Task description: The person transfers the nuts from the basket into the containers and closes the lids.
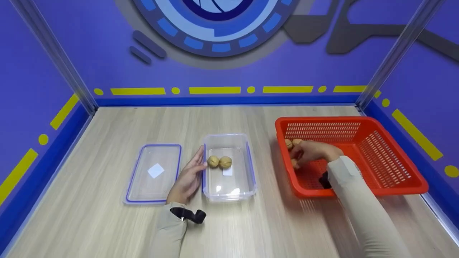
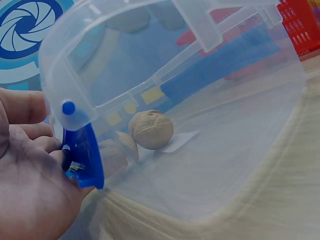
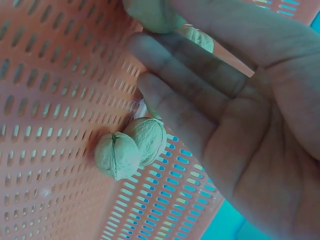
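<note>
A clear plastic container with blue side latches stands on the table, with two walnuts inside. My left hand rests against its left side, thumb and fingertips touching near the rim and the blue latch. Inside the red basket, by its left wall, my right hand pinches a walnut between thumb and fingers. Below those fingers two more walnuts lie against the slotted wall. Another walnut is partly hidden behind the hand.
A clear lid with a blue seal lies flat left of the container, bearing a white square label. Blue-purple panels enclose the table at the back and sides. The basket stands near the right panel.
</note>
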Demonstrator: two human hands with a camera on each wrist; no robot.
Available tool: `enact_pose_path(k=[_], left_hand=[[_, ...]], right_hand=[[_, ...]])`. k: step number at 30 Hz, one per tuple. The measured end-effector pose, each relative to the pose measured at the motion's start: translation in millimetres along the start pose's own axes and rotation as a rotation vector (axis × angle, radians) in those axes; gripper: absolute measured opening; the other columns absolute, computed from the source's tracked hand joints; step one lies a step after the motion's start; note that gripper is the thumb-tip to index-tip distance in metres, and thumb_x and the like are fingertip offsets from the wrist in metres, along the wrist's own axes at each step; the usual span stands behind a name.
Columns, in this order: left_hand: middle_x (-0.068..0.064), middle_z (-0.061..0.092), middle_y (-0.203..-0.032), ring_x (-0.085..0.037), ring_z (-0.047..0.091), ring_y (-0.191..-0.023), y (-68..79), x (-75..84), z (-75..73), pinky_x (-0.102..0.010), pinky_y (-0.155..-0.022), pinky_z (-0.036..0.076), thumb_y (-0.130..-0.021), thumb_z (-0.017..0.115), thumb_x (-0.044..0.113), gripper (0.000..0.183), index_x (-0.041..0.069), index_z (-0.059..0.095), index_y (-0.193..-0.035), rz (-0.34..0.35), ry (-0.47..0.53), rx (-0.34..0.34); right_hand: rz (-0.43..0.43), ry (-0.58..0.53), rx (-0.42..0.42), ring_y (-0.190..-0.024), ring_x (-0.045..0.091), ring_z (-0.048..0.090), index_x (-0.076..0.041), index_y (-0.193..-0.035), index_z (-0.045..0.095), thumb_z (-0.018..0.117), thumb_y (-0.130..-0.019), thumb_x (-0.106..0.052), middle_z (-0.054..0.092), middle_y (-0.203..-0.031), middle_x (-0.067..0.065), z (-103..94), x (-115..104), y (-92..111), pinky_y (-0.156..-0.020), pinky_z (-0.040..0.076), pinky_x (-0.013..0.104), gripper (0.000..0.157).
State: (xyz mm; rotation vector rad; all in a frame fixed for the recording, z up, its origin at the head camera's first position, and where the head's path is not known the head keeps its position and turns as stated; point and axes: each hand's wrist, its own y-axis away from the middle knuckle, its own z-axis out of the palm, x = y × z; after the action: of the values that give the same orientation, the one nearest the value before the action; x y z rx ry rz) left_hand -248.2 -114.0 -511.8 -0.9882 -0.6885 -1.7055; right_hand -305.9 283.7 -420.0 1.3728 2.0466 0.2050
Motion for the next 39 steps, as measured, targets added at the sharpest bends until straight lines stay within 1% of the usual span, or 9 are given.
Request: enact_pose_path(k=[4, 9, 18, 23, 28, 31, 33, 36, 39], left_hand=[[-0.007, -0.011, -0.162, -0.023, -0.013, -0.149, 0.1, 0.2, 0.0, -0.035, -0.122, -0.009, -0.090, 0.037, -0.011, 0.073, 0.005, 0.003, -0.154, -0.003, -0.002, 0.003], [-0.007, -0.010, -0.162, -0.023, -0.013, -0.149, -0.2, 0.4, 0.1, -0.035, -0.122, -0.008, -0.091, 0.037, -0.010, 0.073, 0.006, 0.003, -0.154, -0.007, -0.005, 0.005], [-0.005, -0.011, -0.162, -0.021, -0.012, -0.149, -0.3, 2.1, 2.0, -0.034, -0.122, -0.008, -0.091, 0.035, -0.012, 0.074, 0.007, 0.001, -0.154, -0.008, 0.009, 0.004], [-0.005, -0.011, -0.162, -0.020, -0.012, -0.149, 0.4, 1.7, 1.9, -0.034, -0.122, -0.008, -0.092, 0.035, -0.011, 0.073, 0.007, 0.001, -0.154, -0.008, 0.013, 0.011], [-0.008, -0.010, -0.162, -0.023, -0.012, -0.149, 0.6, 0.8, 1.1, -0.036, -0.122, -0.007, -0.091, 0.035, -0.011, 0.072, 0.004, 0.002, -0.154, 0.002, -0.001, 0.001], [-0.009, -0.009, -0.162, -0.024, -0.012, -0.149, 0.7, 0.6, 0.9, -0.036, -0.122, -0.007, -0.091, 0.035, -0.011, 0.071, 0.003, 0.003, -0.153, 0.004, -0.018, 0.003], [-0.009, -0.009, -0.162, -0.024, -0.011, -0.149, 0.4, 0.8, 1.1, -0.036, -0.122, -0.007, -0.091, 0.036, -0.010, 0.071, 0.003, 0.004, -0.153, 0.004, -0.018, 0.012], [-0.008, -0.009, -0.162, -0.023, -0.011, -0.149, 0.4, 1.3, 1.1, -0.035, -0.122, -0.007, -0.091, 0.037, -0.010, 0.071, 0.004, 0.004, -0.153, 0.005, -0.017, 0.017], [-0.008, -0.009, -0.162, -0.023, -0.011, -0.149, 0.4, 1.6, 1.4, -0.035, -0.122, -0.008, -0.091, 0.036, -0.011, 0.071, 0.004, 0.004, -0.153, 0.005, -0.010, 0.017]], right_hand=[[0.011, -0.013, -0.001, -0.089, 0.016, 0.061, -0.016, -0.107, 0.072, 0.074, -0.083, -0.018, 0.068, -0.100, 0.002, -0.3, 0, 1, -0.088, 0.055, 0.040, 0.024], [0.037, -0.014, -0.018, -0.091, 0.016, 0.060, -0.016, -0.108, 0.071, 0.076, -0.081, -0.023, 0.067, -0.101, 0.003, -0.7, -1, 0, -0.089, 0.054, 0.041, 0.028], [0.055, -0.024, -0.027, -0.094, 0.017, 0.057, -0.018, -0.106, 0.071, 0.078, -0.079, -0.027, 0.065, -0.102, 0.002, -0.5, -2, 1, -0.091, 0.052, 0.039, 0.029], [0.047, -0.056, -0.032, -0.096, 0.018, 0.057, -0.019, -0.111, 0.070, 0.077, -0.080, -0.027, 0.065, -0.105, 0.001, -2.3, 0, 3, -0.092, 0.052, 0.039, 0.034], [0.014, -0.045, -0.018, -0.097, 0.017, 0.056, -0.016, -0.114, 0.071, 0.077, -0.080, -0.025, 0.066, -0.109, 0.003, -6.9, 1, 7, -0.091, 0.053, 0.037, 0.036], [0.007, -0.029, -0.003, -0.094, 0.017, 0.055, -0.016, -0.116, 0.070, 0.078, -0.079, -0.026, 0.066, -0.109, 0.003, -10.7, 1, 11, -0.083, 0.053, 0.034, 0.039], [0.022, -0.037, 0.002, -0.091, 0.017, 0.054, -0.018, -0.117, 0.070, 0.078, -0.079, -0.028, 0.065, -0.106, 0.002, -13.4, 0, 12, -0.077, 0.052, 0.031, 0.040], [0.019, -0.044, 0.014, -0.084, 0.017, 0.054, -0.018, -0.117, 0.070, 0.079, -0.078, -0.030, 0.065, -0.101, 0.002, -17.0, -2, 15, -0.068, 0.049, 0.027, 0.042], [0.001, -0.056, 0.025, -0.078, 0.015, 0.055, -0.018, -0.117, 0.070, 0.079, -0.078, -0.028, 0.067, -0.100, 0.002, -20.0, -4, 18, -0.064, 0.049, 0.024, 0.041]])
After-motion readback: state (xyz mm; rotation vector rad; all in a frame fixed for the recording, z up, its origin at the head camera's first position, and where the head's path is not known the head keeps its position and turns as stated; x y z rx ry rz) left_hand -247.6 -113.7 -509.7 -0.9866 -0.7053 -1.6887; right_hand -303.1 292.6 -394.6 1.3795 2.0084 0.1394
